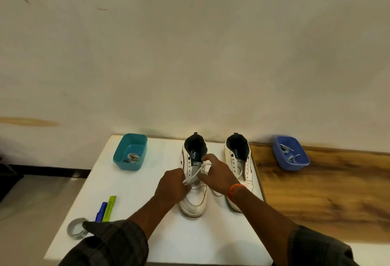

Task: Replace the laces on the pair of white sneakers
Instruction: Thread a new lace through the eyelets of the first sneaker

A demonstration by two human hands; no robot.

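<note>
Nearest you, both dark plaid sleeves (109, 244) frame the bottom of the view, and your forearms reach forward over the white board (135, 181). Just left of your left sleeve, at the board's near corner, lies a roll of grey tape (76, 228), with a blue marker (101, 210) and a green marker (109, 208) side by side just beyond it.

Further in, your left hand (172, 185) hovers over the left sneaker (195, 181), its fingers curled and pinching the white lace (193, 178) at the shoe's left side, about mid-way up the eyelets. Your right hand (217, 172), with an orange band (235, 189) at the wrist, sits over the same shoe from the right; its fingers are bent around the lace, thumb and forefinger up near the tongue. The lace runs taut between your two hands across the eyelet rows. Toe towards you, this sneaker stands flat on the board.

Just to its right, the right sneaker (240, 160) stands parallel, partly hidden by your right wrist, with a loose lace trailing across it.

Beyond, at the board's far left, a teal tub (130, 151) holds a small grey bundle (133, 157), too small to identify. Far right, on the wooden surface (316, 191), a blue tub (291, 152) holds pale strands, perhaps laces.
</note>
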